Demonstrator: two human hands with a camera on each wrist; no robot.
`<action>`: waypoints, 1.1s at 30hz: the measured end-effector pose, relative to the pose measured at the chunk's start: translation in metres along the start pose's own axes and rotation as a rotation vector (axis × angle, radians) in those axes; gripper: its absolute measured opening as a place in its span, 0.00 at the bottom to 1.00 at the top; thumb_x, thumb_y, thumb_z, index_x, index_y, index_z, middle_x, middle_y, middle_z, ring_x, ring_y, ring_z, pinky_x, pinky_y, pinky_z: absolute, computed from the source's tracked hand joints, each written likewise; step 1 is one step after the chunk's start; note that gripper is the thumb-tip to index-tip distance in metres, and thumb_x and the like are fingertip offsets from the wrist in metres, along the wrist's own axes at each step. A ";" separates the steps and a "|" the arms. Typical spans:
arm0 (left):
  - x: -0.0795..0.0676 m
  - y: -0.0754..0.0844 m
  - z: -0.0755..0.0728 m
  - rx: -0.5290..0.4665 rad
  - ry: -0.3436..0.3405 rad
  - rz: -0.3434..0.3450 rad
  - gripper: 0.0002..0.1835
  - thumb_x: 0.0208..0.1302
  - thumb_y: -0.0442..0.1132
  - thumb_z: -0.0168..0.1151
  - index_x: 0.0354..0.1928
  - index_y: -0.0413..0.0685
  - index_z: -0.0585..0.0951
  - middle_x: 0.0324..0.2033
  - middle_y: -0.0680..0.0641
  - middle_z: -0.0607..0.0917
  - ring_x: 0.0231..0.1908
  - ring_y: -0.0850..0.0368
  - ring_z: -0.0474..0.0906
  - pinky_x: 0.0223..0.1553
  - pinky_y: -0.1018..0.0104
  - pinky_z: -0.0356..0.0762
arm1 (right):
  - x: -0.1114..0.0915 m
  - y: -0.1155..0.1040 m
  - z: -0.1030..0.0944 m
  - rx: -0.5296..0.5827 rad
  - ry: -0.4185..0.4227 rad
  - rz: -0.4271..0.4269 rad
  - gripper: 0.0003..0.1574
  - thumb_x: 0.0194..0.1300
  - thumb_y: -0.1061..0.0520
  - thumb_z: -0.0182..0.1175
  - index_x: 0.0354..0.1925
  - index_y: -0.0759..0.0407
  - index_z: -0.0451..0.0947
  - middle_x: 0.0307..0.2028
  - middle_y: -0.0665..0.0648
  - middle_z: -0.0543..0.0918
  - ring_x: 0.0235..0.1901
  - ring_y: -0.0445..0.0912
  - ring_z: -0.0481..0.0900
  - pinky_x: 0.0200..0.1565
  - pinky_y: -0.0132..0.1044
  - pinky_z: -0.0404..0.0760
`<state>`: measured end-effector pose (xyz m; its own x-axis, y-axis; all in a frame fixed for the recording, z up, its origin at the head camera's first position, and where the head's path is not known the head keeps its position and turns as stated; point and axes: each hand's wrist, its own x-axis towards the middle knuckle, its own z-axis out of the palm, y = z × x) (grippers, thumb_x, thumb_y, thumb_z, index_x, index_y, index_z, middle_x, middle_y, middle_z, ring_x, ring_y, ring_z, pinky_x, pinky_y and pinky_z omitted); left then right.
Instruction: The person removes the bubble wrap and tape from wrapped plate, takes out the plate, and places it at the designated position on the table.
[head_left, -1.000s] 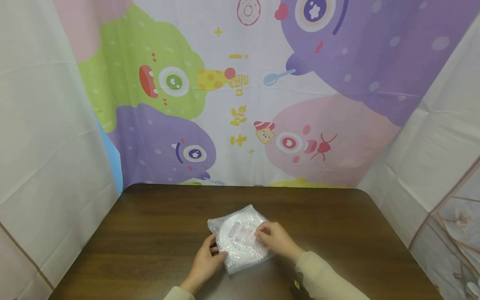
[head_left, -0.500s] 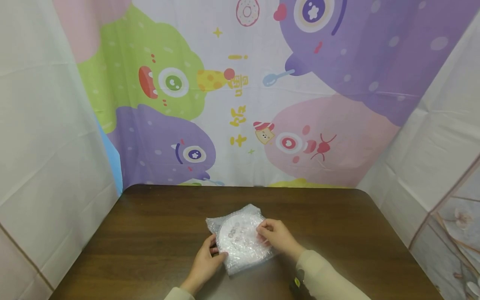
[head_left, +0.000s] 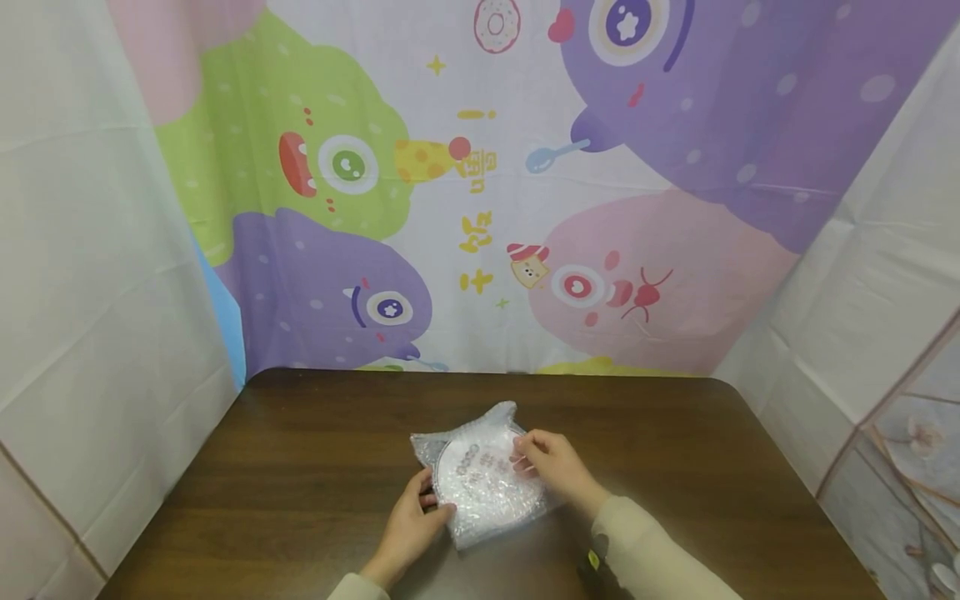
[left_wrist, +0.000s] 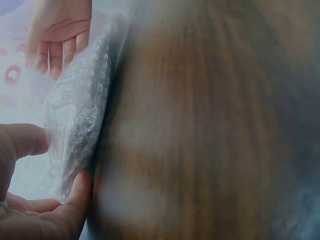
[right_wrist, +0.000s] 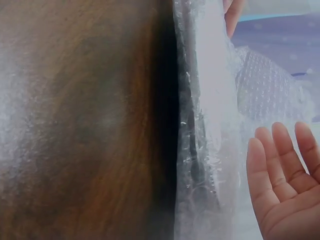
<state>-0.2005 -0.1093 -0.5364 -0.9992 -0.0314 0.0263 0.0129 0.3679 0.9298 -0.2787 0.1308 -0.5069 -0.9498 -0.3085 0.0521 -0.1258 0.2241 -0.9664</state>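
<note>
A flat round white thing with small brownish print lies inside a bubble-wrap package [head_left: 487, 496] near the table's front middle. Its pointed corners of wrap stick out at the back. My left hand [head_left: 411, 521] grips the package's left edge, thumb on top and fingers at the underside, as the left wrist view shows. My right hand [head_left: 558, 471] is at the upper right of the package, fingertips right at the loose clear wrap. In the right wrist view, the fingers [right_wrist: 281, 160] are gently bent and spread a little, nothing showing in the palm.
The dark wooden table [head_left: 300, 467] has rounded back corners. Behind it hangs a cartoon curtain [head_left: 480, 333], with pale hangings [head_left: 112, 292] at the sides. A small dark thing with a yellow-green mark [head_left: 593, 559] shows beside the right sleeve.
The right fingertips have shifted slightly up and away from the front, and the back corner of the bubble wrap has risen. The left hand has kept its place.
</note>
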 end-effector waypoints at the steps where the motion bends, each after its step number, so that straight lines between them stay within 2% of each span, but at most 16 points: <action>1: 0.000 0.000 0.000 0.002 0.001 0.002 0.38 0.55 0.34 0.68 0.66 0.27 0.63 0.58 0.29 0.75 0.50 0.43 0.78 0.44 0.61 0.79 | 0.000 -0.002 0.000 -0.002 -0.006 -0.007 0.19 0.73 0.55 0.54 0.39 0.75 0.77 0.36 0.69 0.85 0.34 0.49 0.86 0.38 0.44 0.87; 6: 0.001 -0.001 0.000 0.004 0.005 0.006 0.38 0.55 0.33 0.68 0.66 0.27 0.64 0.58 0.28 0.75 0.50 0.42 0.78 0.43 0.62 0.79 | 0.002 -0.007 0.001 -0.032 -0.045 -0.063 0.21 0.75 0.55 0.50 0.44 0.74 0.78 0.45 0.74 0.83 0.44 0.61 0.84 0.45 0.50 0.85; 9: 0.001 -0.001 0.000 -0.001 0.005 0.008 0.38 0.54 0.33 0.67 0.66 0.27 0.64 0.58 0.28 0.75 0.50 0.42 0.78 0.43 0.63 0.79 | 0.004 -0.009 0.002 -0.062 -0.046 -0.111 0.20 0.75 0.56 0.51 0.48 0.73 0.78 0.48 0.74 0.82 0.47 0.64 0.81 0.48 0.52 0.84; 16: 0.001 -0.001 0.000 -0.004 0.006 0.016 0.38 0.55 0.33 0.67 0.66 0.26 0.63 0.58 0.28 0.75 0.50 0.43 0.78 0.43 0.65 0.79 | 0.013 -0.008 0.007 -0.267 0.014 -0.211 0.19 0.71 0.56 0.56 0.55 0.64 0.79 0.54 0.62 0.83 0.54 0.57 0.79 0.53 0.41 0.81; 19: 0.001 0.000 0.000 -0.003 0.005 0.014 0.38 0.55 0.33 0.67 0.66 0.26 0.63 0.58 0.28 0.74 0.50 0.43 0.78 0.43 0.65 0.79 | 0.016 -0.009 0.009 -0.332 0.007 -0.238 0.20 0.71 0.55 0.57 0.58 0.61 0.77 0.57 0.60 0.82 0.56 0.57 0.78 0.54 0.44 0.80; 24: 0.000 0.001 0.000 -0.006 0.003 0.002 0.39 0.55 0.33 0.67 0.66 0.27 0.63 0.59 0.28 0.74 0.51 0.43 0.78 0.45 0.62 0.79 | 0.019 -0.010 0.010 -0.416 -0.020 -0.291 0.22 0.70 0.55 0.57 0.61 0.57 0.75 0.62 0.58 0.78 0.62 0.57 0.74 0.58 0.55 0.77; 33: 0.001 0.000 0.000 -0.014 0.000 -0.003 0.39 0.55 0.33 0.67 0.67 0.27 0.63 0.60 0.28 0.74 0.51 0.43 0.78 0.44 0.61 0.80 | 0.027 -0.007 0.012 -0.558 -0.073 -0.313 0.25 0.71 0.54 0.55 0.64 0.58 0.72 0.67 0.60 0.72 0.69 0.57 0.66 0.69 0.55 0.64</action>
<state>-0.2013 -0.1093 -0.5364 -0.9992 -0.0330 0.0233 0.0101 0.3548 0.9349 -0.3001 0.1092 -0.5018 -0.8245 -0.4948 0.2745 -0.5428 0.5546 -0.6308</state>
